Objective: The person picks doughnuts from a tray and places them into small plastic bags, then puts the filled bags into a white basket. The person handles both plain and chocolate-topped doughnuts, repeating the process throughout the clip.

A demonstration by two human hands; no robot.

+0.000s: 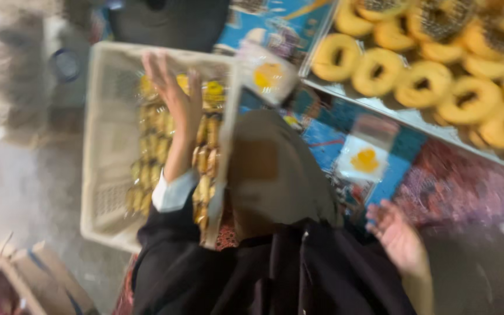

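The left hand [173, 96] is spread flat, fingers released, holding nothing, hovering over the packaged yellow pastries [153, 151] that fill the right half of a pale plastic crate [109, 116]. The packets run from beneath the palm toward six o'clock, under the white-cuffed wrist. The right hand [398, 236] lies well apart at four o'clock, palm up, fingers loosely curled, empty. Just at its eleven o'clock a clear packet with a yellow label [364, 157] rests on the blue patterned counter [322, 140]. Ring-shaped pastries [421, 81] fill a tray at two o'clock. The view is blurred.
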